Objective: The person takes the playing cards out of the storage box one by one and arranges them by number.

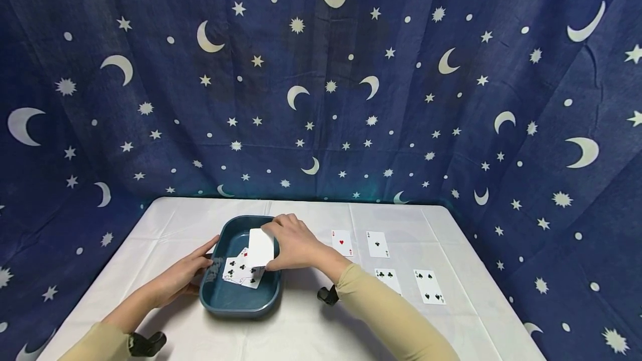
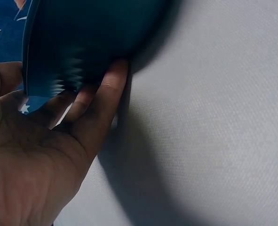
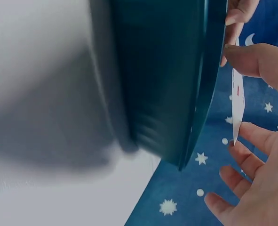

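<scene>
A dark blue-green plastic bin (image 1: 241,310) sits at the left of the table. At its left side my left hand (image 1: 175,280) grips it, thumb by the rim and fingers against the outer wall (image 2: 68,52). Above the bin's right side, my right hand (image 1: 296,247) holds a playing card (image 1: 261,247) by its edges between thumb and fingertips. The card's white side shows in the head view; a red mark shows on its other side in the right wrist view. Several playing cards (image 1: 239,269) lie overlapping in the bin, partly hidden by the held card.
On the white tablecloth (image 1: 311,327) to the right, several cards lie face up: an ace of hearts (image 1: 342,243), an ace of clubs (image 1: 378,244), a club card (image 1: 388,279) partly hidden by the right sleeve, and a four of spades (image 1: 429,287). A blue star-and-moon curtain (image 1: 321,110) hangs behind.
</scene>
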The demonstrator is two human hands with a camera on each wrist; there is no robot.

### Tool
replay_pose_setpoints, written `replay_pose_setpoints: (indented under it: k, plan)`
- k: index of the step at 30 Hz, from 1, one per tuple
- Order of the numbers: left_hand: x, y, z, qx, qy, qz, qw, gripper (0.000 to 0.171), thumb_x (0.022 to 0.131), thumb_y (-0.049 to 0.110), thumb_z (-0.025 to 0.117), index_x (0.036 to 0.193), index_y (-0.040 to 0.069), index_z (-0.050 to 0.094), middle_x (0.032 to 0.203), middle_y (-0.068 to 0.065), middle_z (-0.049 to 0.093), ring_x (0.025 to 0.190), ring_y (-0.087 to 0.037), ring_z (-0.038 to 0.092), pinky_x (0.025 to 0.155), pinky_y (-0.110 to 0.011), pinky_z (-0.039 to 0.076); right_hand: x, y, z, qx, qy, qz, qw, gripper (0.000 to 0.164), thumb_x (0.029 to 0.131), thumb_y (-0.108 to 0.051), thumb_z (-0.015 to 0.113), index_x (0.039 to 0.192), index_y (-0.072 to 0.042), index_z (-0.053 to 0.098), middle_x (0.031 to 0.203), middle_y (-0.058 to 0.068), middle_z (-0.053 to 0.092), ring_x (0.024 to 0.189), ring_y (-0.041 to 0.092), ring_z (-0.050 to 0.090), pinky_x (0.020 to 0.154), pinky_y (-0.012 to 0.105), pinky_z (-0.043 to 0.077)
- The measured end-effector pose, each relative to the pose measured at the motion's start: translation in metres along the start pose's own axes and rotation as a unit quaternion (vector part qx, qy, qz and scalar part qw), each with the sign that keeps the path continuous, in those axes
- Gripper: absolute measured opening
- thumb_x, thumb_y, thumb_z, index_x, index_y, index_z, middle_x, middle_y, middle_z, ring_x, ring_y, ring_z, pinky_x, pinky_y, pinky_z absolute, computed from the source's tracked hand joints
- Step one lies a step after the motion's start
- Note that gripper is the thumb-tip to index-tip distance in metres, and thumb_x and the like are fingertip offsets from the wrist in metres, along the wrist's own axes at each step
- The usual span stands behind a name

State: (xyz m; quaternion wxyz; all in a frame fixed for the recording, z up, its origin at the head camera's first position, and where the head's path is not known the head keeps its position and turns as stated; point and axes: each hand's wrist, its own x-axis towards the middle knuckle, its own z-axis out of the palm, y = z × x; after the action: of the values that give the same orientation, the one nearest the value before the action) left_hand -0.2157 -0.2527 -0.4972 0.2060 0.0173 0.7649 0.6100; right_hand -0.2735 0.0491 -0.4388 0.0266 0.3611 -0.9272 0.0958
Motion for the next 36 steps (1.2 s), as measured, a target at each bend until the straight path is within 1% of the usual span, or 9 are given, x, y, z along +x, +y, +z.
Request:
replay_pose_setpoints:
  k: [6,12,15,19,23,29,31,34,36]
  plan:
    - [-0.001,0.002,0.001,-0.002,0.002,0.003,1.0000,0.067,0.107,0.017,0.041,0.166,0.024,0.010,0.148,-0.028,0.034,0.127,-0.039,0.051,0.082,-0.055,0.056,-0.015,0.017,-0.011,0.018,0.006,0.020,1.000,0.089,0.068,-0.047,0.086,0.148,-0.025,0.052,0.137,-0.001,0.048,0.124,0.019,0.041,0.102,0.039,0.039]
    - [0.000,0.003,0.001,-0.005,0.006,0.005,1.0000,0.069,0.105,0.016,0.042,0.166,0.022,0.010,0.141,-0.026,0.036,0.117,-0.035,0.053,0.080,-0.053,0.056,-0.033,0.042,-0.019,0.041,0.016,0.036,0.998,0.090,0.064,-0.040,0.084,0.147,-0.022,0.053,0.137,0.000,0.048,0.124,0.020,0.040,0.102,0.041,0.039]
    - [-0.001,0.002,0.002,-0.010,0.007,0.004,0.9999,0.070,0.105,0.015,0.042,0.166,0.022,0.010,0.140,-0.025,0.036,0.114,-0.034,0.053,0.079,-0.052,0.057,-0.044,0.056,-0.024,0.054,0.022,0.045,0.997,0.091,0.064,-0.038,0.083,0.147,-0.020,0.053,0.138,0.001,0.048,0.126,0.022,0.041,0.103,0.044,0.039]
    - [-0.001,0.002,0.002,-0.015,0.007,0.001,0.9999,0.070,0.104,0.014,0.042,0.166,0.022,0.010,0.142,-0.025,0.036,0.114,-0.033,0.054,0.079,-0.051,0.057,-0.057,0.073,-0.032,0.076,0.025,0.062,0.995,0.091,0.063,-0.035,0.083,0.147,-0.019,0.053,0.138,0.003,0.048,0.128,0.025,0.040,0.105,0.048,0.037]
    - [0.000,0.002,0.002,-0.015,0.008,0.002,0.9999,0.071,0.104,0.015,0.042,0.166,0.021,0.010,0.142,-0.026,0.036,0.113,-0.032,0.054,0.078,-0.050,0.057,-0.069,0.089,-0.040,0.083,0.026,0.076,0.993,0.091,0.063,-0.033,0.084,0.147,-0.019,0.052,0.141,0.005,0.047,0.132,0.026,0.038,0.107,0.050,0.035]
    - [0.000,0.002,0.002,-0.017,0.012,-0.004,0.9998,0.070,0.104,0.015,0.043,0.166,0.024,0.012,0.147,-0.026,0.036,0.113,-0.031,0.055,0.079,-0.050,0.057,-0.086,0.112,-0.048,0.085,0.026,0.100,0.991,0.092,0.063,-0.038,0.086,0.147,-0.021,0.052,0.140,0.003,0.048,0.131,0.024,0.038,0.109,0.049,0.034]
    - [0.001,0.001,0.002,-0.019,0.013,-0.006,0.9997,0.070,0.104,0.016,0.043,0.166,0.025,0.013,0.149,-0.025,0.036,0.114,-0.030,0.056,0.080,-0.050,0.057,-0.092,0.120,-0.051,0.089,0.023,0.110,0.990,0.092,0.063,-0.037,0.087,0.147,-0.021,0.052,0.140,0.002,0.048,0.132,0.024,0.037,0.110,0.049,0.033]
    - [0.000,0.001,0.001,-0.016,0.003,0.001,0.9999,0.070,0.105,0.016,0.042,0.167,0.023,0.010,0.149,-0.028,0.034,0.115,-0.030,0.056,0.080,-0.050,0.057,-0.102,0.131,-0.055,0.095,0.022,0.119,0.988,0.092,0.064,-0.035,0.088,0.147,-0.021,0.053,0.142,0.002,0.047,0.134,0.024,0.036,0.111,0.051,0.031]
    - [0.000,0.000,0.001,-0.017,0.005,0.000,0.9998,0.070,0.105,0.017,0.043,0.167,0.024,0.010,0.149,-0.027,0.034,0.116,-0.031,0.056,0.081,-0.051,0.057,-0.109,0.139,-0.057,0.098,0.022,0.124,0.987,0.091,0.064,-0.034,0.087,0.148,-0.022,0.052,0.143,0.002,0.047,0.134,0.025,0.036,0.111,0.053,0.031]
